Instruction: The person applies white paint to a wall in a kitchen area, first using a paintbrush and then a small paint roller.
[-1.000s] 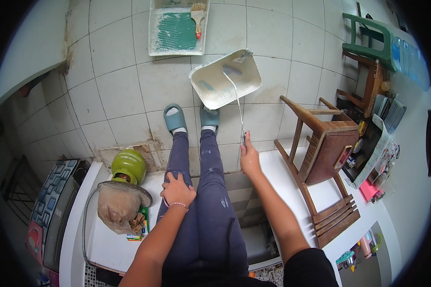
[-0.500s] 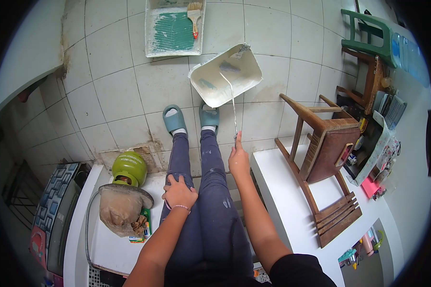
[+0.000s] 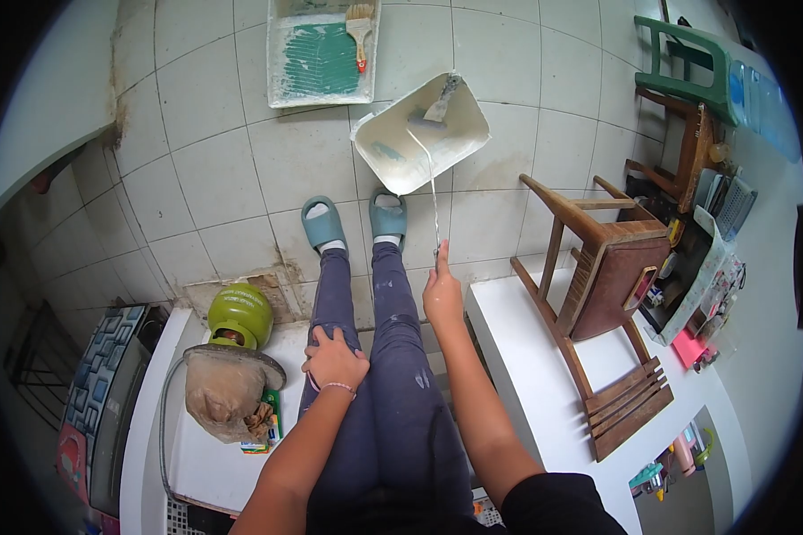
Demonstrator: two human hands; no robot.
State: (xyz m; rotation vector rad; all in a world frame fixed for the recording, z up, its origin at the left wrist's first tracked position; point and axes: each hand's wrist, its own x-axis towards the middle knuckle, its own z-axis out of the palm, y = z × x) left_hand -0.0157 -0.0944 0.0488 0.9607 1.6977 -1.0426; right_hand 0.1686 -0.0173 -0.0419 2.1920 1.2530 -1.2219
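Note:
My right hand (image 3: 442,294) is closed on the near end of a thin whitish rod (image 3: 434,201), its index finger along it. The rod's far end reaches into a tilted white container (image 3: 390,174) on the floor. Inside that container a scraper-like tool (image 3: 438,109) leans toward the far corner. My left hand (image 3: 335,358) rests on my left knee, fingers spread, holding nothing. Beyond the feet, a paint tray (image 3: 275,80) with a green ridged surface carries a flat brush (image 3: 360,34).
A green gas cylinder (image 3: 241,312) and a brown plastic bag (image 3: 223,397) are at the left. On the right a wooden chair (image 3: 615,281) lies on a white ledge (image 3: 508,330). A green plastic stool (image 3: 687,58) stands at the far right.
The white container has turned slightly, and the tool inside it shows more fully. My right hand and the rod have shifted a little left and away from me. My left hand is unmoved.

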